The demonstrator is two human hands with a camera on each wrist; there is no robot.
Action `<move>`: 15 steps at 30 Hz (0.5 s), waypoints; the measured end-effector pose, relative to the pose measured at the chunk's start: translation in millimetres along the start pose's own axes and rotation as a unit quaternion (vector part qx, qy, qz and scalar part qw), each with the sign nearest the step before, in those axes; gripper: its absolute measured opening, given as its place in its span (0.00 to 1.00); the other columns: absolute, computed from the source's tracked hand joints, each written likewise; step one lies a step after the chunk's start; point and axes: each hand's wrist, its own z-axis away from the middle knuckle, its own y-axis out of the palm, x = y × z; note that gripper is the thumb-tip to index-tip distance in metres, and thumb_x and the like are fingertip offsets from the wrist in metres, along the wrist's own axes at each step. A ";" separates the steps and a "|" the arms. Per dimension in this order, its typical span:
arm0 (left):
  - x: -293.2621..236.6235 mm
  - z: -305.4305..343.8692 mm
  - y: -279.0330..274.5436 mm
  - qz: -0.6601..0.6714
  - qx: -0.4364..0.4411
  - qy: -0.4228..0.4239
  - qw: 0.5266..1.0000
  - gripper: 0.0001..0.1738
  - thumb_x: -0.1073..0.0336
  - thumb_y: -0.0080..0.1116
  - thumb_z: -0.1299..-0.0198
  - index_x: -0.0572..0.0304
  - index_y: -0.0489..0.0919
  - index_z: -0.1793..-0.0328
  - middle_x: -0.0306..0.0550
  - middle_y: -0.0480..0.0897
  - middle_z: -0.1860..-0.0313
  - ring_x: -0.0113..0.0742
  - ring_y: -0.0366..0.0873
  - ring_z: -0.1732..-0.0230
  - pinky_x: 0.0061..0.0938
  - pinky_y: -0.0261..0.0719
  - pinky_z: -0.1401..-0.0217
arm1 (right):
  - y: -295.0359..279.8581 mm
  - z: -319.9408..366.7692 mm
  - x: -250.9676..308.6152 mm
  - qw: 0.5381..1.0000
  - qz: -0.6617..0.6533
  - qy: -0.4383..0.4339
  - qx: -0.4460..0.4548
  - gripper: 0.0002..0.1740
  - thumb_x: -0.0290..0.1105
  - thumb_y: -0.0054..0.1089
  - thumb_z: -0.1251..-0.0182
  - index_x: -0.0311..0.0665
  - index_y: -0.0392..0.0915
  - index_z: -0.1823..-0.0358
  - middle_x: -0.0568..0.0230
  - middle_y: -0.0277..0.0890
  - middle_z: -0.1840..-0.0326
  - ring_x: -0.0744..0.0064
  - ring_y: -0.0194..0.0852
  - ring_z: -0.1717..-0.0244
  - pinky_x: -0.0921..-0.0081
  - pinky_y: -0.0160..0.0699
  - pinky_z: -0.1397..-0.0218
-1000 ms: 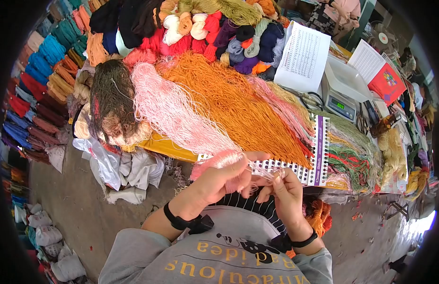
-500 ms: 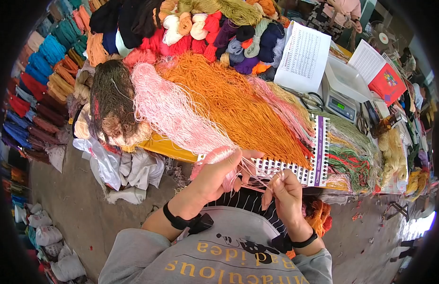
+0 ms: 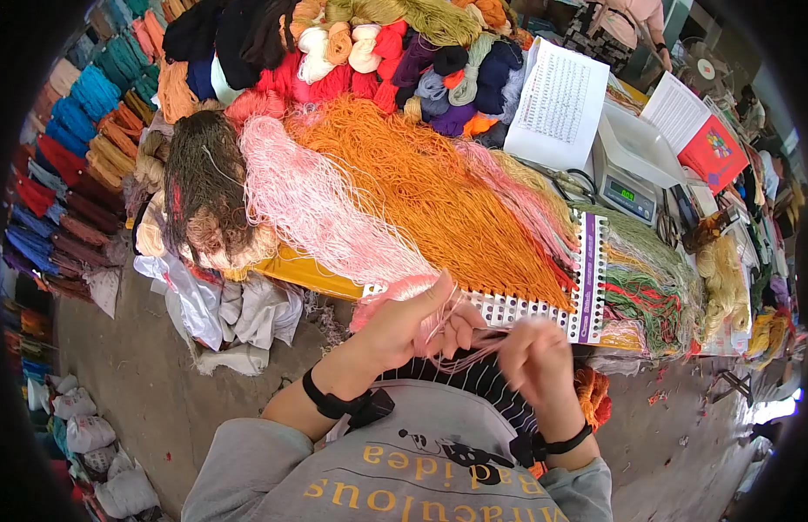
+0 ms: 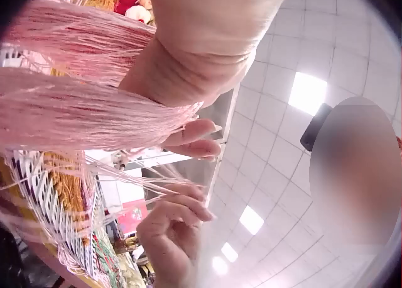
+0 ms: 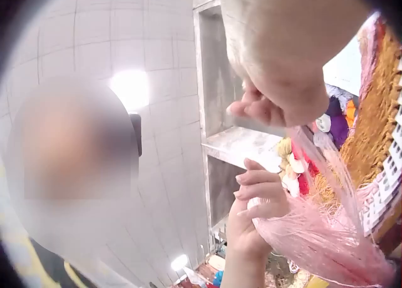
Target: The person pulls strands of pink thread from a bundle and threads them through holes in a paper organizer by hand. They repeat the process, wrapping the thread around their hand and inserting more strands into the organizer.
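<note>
Pink thread (image 3: 321,196) runs in a thick hank down to the table's front edge, where my left hand (image 3: 404,326) grips its end. Thin strands stretch from there to my right hand (image 3: 536,352), blurred in the head view, its curled fingers pinching them. In the left wrist view the pink hank (image 4: 75,112) passes under the left hand (image 4: 195,55), with the right hand (image 4: 173,238) below on the strands. The right wrist view shows strands between the right hand (image 5: 276,80) and the left hand (image 5: 257,200).
Orange thread (image 3: 421,191) and a white perforated strip (image 3: 589,278) lie beside the pink hank. Dark brown thread (image 3: 204,174) sits at the left. Farther back are coloured skeins (image 3: 365,52), a printed sheet (image 3: 559,104) and a scale (image 3: 628,193). Another person (image 3: 626,26) is beyond.
My right hand has moved slightly right, drawing the strands along. My left fingers have curled in more around the pink thread. The person in the background has shifted.
</note>
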 end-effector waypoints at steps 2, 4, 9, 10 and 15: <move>-2.0 0.1 3.0 0.026 0.025 -0.012 0.999 0.34 0.42 0.31 0.30 0.69 0.75 0.49 0.43 0.81 0.69 0.27 0.78 0.73 0.14 0.72 0.74 | -0.7 -13.1 8.6 0.982 -0.107 -0.075 -0.135 0.16 0.41 0.47 0.29 0.36 0.68 0.68 0.67 0.65 0.79 0.78 0.60 0.86 0.82 0.58 0.82; -2.9 -1.2 13.2 0.052 -0.032 0.006 0.998 0.35 0.42 0.31 0.30 0.71 0.74 0.47 0.52 0.79 0.55 0.37 0.77 0.56 0.26 0.76 0.58 | -16.2 -18.8 11.8 0.971 -0.135 -0.093 -0.171 0.14 0.38 0.45 0.27 0.35 0.70 0.67 0.68 0.66 0.74 0.80 0.61 0.84 0.84 0.59 0.81; 3.6 -9.7 20.5 0.005 -0.005 0.042 0.999 0.33 0.46 0.29 0.29 0.71 0.71 0.41 0.56 0.70 0.38 0.43 0.66 0.35 0.38 0.69 0.36 | -2.7 -13.5 -3.2 0.954 0.280 -0.002 -0.105 0.09 0.28 0.49 0.31 0.30 0.75 0.57 0.64 0.71 0.69 0.80 0.70 0.78 0.85 0.67 0.77; 7.4 -10.1 22.4 -0.006 -0.014 0.047 0.999 0.32 0.47 0.29 0.28 0.70 0.69 0.39 0.55 0.69 0.38 0.42 0.67 0.36 0.38 0.69 0.38 | 5.6 -14.9 -7.0 0.952 0.293 -0.012 -0.087 0.08 0.26 0.52 0.33 0.29 0.75 0.57 0.65 0.71 0.68 0.81 0.70 0.78 0.86 0.67 0.77; 12.7 -9.4 24.7 -0.025 -0.011 0.022 0.999 0.30 0.49 0.29 0.28 0.69 0.63 0.33 0.50 0.72 0.42 0.37 0.72 0.47 0.35 0.74 0.49 | 20.1 -19.3 -18.7 0.940 0.338 -0.017 -0.050 0.05 0.22 0.56 0.37 0.30 0.76 0.60 0.68 0.72 0.71 0.82 0.69 0.78 0.87 0.67 0.78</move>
